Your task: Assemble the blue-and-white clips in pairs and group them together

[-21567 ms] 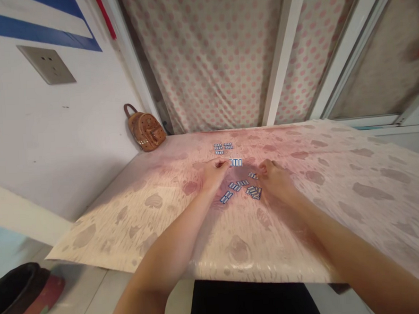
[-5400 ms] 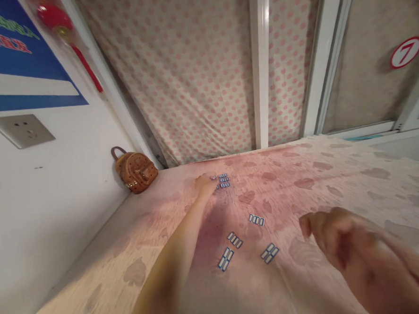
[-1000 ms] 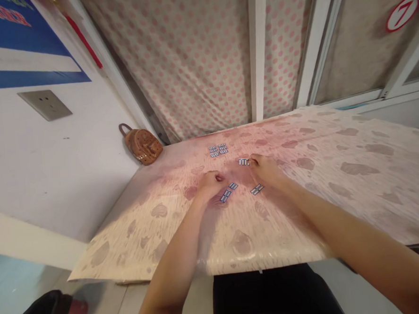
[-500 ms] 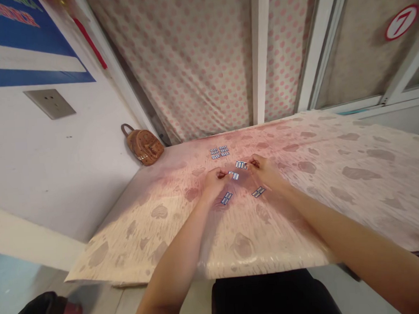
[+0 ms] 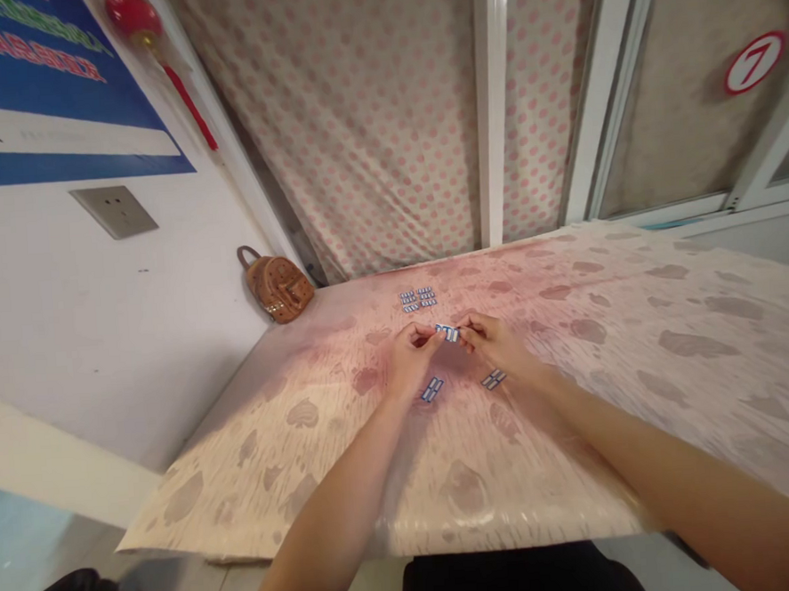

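Note:
Between my two hands, above the table, are small flat blue-and-white pieces (image 5: 447, 332) with pale oblong panels; they overlap, and their exact kind is too small to make out. My left hand (image 5: 414, 350) pinches the left end, and my right hand (image 5: 489, 339) pinches the right end. Nearer to me, one similar blue-framed piece (image 5: 431, 389) lies slanted below my left hand. Another piece (image 5: 494, 378) lies close to my right wrist. Beyond the hands, several like pieces (image 5: 419, 299) sit in two short columns.
A patterned, glossy cloth covers the table (image 5: 353, 485). At its far left corner a small brown backpack (image 5: 279, 287) leans by the wall. Behind the table hangs a dotted curtain (image 5: 384, 118). A black seat (image 5: 519, 578) is under the front edge.
My hands have come together, bringing the two separately held pieces into contact or overlap. My right hand moved toward the left and nearer. The view has tilted slightly upward.

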A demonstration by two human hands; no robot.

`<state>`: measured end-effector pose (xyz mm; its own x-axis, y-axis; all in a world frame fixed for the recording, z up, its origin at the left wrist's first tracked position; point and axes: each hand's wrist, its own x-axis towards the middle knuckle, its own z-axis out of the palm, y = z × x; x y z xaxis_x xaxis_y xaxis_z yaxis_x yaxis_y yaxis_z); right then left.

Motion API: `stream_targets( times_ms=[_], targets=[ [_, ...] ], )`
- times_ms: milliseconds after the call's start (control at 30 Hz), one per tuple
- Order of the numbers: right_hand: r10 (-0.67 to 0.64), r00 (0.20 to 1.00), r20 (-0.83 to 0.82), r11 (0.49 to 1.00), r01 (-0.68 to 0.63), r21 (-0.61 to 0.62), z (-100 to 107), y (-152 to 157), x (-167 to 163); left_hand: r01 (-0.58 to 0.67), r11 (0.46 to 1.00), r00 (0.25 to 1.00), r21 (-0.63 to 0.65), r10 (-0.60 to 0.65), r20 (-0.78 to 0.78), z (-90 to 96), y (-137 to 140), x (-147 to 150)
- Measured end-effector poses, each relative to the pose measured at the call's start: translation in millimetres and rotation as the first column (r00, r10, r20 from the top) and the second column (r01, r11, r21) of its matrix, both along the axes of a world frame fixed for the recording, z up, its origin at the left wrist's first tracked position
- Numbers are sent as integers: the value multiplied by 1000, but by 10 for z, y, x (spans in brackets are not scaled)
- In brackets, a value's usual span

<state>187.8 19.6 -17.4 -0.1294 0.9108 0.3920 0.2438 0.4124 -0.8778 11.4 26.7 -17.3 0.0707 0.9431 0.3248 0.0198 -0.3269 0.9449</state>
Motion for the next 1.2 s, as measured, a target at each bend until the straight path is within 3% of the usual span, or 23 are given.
stream_targets(
  times_ms=[333,567,800,1200],
  targets=[
    [-8,1000,-16,999,8,-40,60,-76,-42,-7,1000,1000,2,7,29,60,-74,50],
    [-26,1000,-10,999,26,-21,60,-73,-37,29,999,996,16,-27,-86,82,-63,2],
    [15,955,-296,960,-97,-263,121,-94,-43,-18,1000,998,14,19,-67,84,-65,-9],
    [27,915,-403,931,-170,-324,153,-144,-46,-18,1000,999,22,19,-43,85,-94,36]
  ],
)
